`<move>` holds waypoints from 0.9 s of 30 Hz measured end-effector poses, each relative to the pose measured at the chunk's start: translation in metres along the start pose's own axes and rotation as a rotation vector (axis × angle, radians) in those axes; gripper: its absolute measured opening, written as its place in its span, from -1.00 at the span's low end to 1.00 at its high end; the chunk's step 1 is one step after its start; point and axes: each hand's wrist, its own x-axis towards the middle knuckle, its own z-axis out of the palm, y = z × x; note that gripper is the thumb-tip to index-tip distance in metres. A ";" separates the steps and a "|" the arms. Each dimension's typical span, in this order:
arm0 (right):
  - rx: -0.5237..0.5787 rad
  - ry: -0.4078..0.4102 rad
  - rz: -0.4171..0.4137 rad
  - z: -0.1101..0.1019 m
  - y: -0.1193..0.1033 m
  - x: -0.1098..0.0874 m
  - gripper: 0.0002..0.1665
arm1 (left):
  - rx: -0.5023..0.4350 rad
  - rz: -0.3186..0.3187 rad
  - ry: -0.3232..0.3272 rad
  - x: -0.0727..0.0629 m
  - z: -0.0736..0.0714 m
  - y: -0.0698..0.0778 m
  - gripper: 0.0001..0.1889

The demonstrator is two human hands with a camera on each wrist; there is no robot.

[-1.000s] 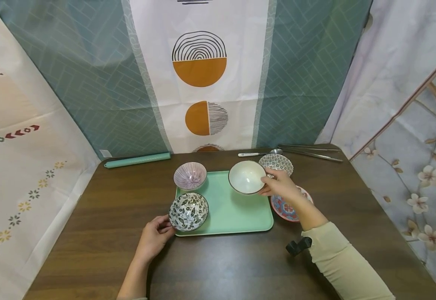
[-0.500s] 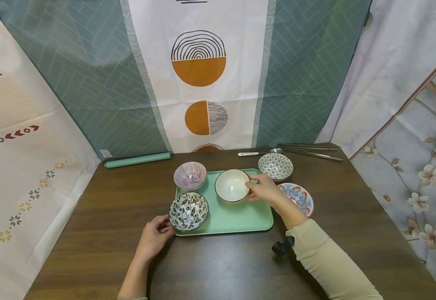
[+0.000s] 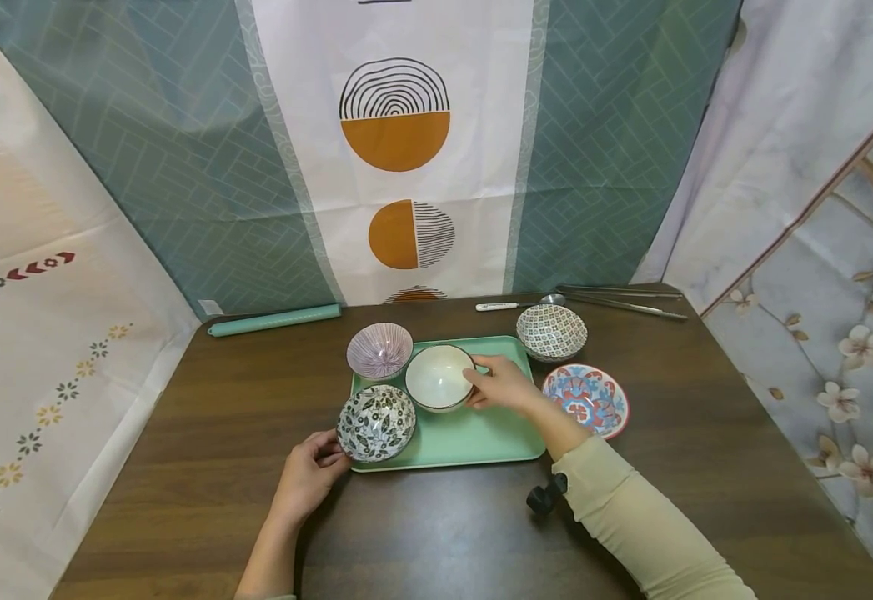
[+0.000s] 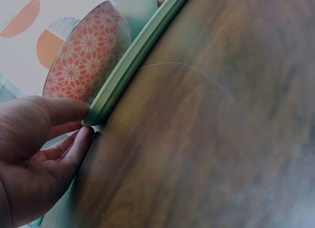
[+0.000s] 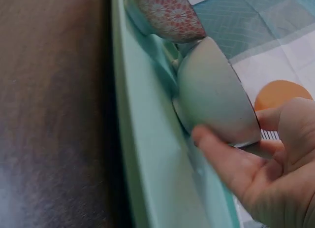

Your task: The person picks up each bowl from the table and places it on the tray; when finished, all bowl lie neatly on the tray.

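Note:
My right hand (image 3: pixel 501 383) grips the right rim and side of a plain white bowl (image 3: pixel 439 378) with a dark rim. This bowl is over the left middle of a light green tray (image 3: pixel 481 442), close beside a bowl with a dark leaf-and-flower pattern inside (image 3: pixel 377 423). Its pale outside wall (image 5: pixel 211 95) shows in the right wrist view, with the thumb against it. Red-orange flowers cover the patterned bowl's outside (image 4: pixel 86 53). At the tray's front left corner, my left hand (image 3: pixel 310 473) pinches the tray rim (image 4: pixel 115 82). A purple-striped bowl (image 3: pixel 379 350) stands at the tray's back left corner.
Right of the tray are a red-and-blue patterned dish (image 3: pixel 589 400) and a small patterned bowl (image 3: pixel 552 333). Behind them lie a white-handled spoon (image 3: pixel 498 307) and metal chopsticks (image 3: pixel 624 304). A long teal case (image 3: pixel 274 320) lies at the back left, before the hanging cloth.
My right hand has carried the white bowl left across the tray and slightly down, to beside the leaf-patterned bowl. The red-and-blue dish is now more exposed. My left hand has stayed put.

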 end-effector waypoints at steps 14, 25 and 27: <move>-0.347 0.227 -0.212 -0.026 -0.004 -0.021 -0.45 | 0.001 -0.007 -0.001 0.000 -0.001 0.001 -0.61; -0.363 0.457 -0.296 -0.085 0.005 -0.035 -0.52 | 0.007 0.002 -0.001 0.001 -0.002 -0.002 -0.62; -0.380 0.520 -0.304 -0.096 0.010 -0.036 -0.55 | 0.008 0.006 -0.004 0.001 -0.002 -0.002 -0.62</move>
